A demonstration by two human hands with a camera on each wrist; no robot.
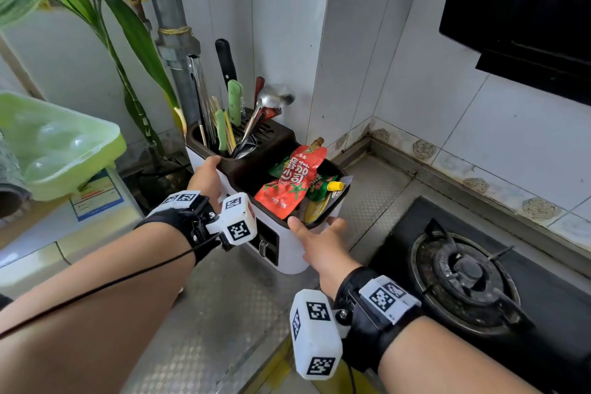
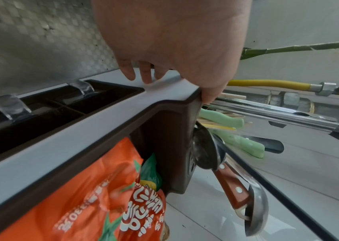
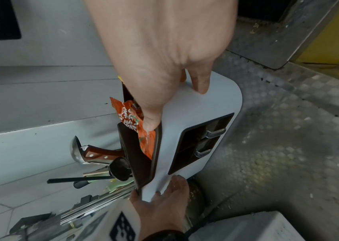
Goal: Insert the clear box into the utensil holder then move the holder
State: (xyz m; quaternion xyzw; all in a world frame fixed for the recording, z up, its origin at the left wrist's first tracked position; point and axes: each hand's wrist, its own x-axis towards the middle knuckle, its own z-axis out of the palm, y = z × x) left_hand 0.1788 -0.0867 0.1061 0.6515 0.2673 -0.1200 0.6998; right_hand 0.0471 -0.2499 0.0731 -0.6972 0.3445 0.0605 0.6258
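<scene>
Both hands grip the utensil holder (image 1: 287, 253) on the table (image 1: 230, 313): left hand (image 1: 206, 181) at its far end, right hand (image 1: 323, 241) nearer the stove (image 1: 463, 275). Sauce packets (image 1: 287, 182) fill one compartment, utensils (image 1: 236, 115) another by the wall.

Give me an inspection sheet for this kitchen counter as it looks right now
Surface: patterned metal counter.
Job's things: utensil holder, clear drawers seated in its front.
Clutter: red sauce pouch, ladle, knives in the holder.
Grippers: left hand and right hand grip the holder's opposite ends.
Cables: black wire along the left forearm.
Surroundings: gas burner, plant, green tray, tiled walls.
</scene>
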